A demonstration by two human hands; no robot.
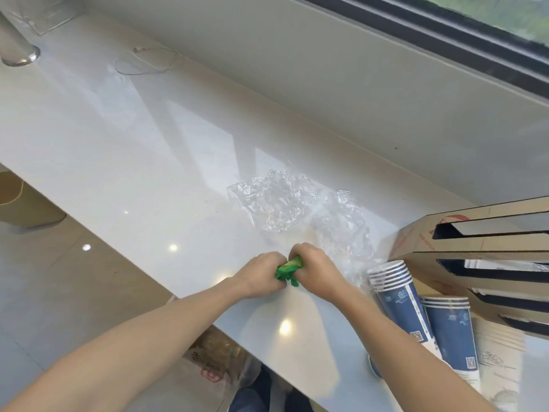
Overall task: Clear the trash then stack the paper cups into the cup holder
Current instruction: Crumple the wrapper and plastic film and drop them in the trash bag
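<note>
A crumpled green wrapper is squeezed between my left hand and my right hand, both closed on it just above the white counter. Crinkled clear plastic film lies on the counter behind and to the right of my hands. Two stacks of blue paper cups lie on their sides at the lower right. Beside them stands the brown cardboard cup holder with long slots; white cup rims show inside one slot.
A pale printed paper cup sleeve lies at the far right. A bag with trash sits on the floor below the counter edge. A thin white cable and a chrome base are at the far end. A window sill runs along the back.
</note>
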